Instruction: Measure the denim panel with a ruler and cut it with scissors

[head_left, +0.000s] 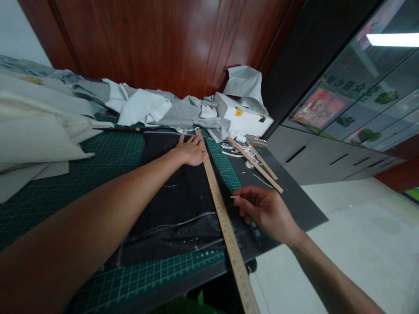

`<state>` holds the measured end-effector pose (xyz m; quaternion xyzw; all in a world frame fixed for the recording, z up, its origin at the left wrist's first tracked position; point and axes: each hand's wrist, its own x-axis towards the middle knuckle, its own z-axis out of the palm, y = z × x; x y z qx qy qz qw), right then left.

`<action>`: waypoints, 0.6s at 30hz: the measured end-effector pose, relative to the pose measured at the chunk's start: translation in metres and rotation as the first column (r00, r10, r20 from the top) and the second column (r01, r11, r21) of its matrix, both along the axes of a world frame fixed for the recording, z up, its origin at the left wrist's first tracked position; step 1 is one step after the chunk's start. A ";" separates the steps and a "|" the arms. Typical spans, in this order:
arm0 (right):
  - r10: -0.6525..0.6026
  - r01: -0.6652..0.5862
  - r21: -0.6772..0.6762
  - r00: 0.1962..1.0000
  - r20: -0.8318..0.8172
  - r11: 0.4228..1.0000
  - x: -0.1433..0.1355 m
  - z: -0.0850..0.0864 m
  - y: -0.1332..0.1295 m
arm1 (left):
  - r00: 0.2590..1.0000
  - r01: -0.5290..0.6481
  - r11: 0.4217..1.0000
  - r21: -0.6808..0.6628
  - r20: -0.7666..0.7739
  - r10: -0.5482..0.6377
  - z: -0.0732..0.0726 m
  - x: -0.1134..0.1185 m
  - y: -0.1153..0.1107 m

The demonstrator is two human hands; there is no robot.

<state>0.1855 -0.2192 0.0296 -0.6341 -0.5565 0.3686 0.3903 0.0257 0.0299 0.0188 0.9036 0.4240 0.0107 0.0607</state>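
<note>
Black fabric (178,183) with white chalk-like lines lies spread on a green cutting mat (111,152). Across its right side runs a long wooden ruler (225,222), whose near end sticks out past the table edge. My left hand (191,150) lies flat with fingers stretched on the fabric, touching the ruler near its far end. Right of the ruler, my right hand (258,209) is closed in a pinch. A thin, pale piece of tailor's chalk (235,197) pokes out between its thumb and forefinger, over the fabric's right part.
Cream cloth (42,122) is heaped at the left, with grey and white fabric (144,107) along the back. A white box (244,115) stands at the back right. Two wooden strips (258,163) and white cords lie before it. Cabinets (327,150) stand to the right.
</note>
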 end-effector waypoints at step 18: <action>-0.005 0.001 0.014 0.956 0.294 1.000 0.003 0.009 0.228 | 1.000 -0.017 1.000 0.013 0.011 0.017 -0.003 -0.002 0.002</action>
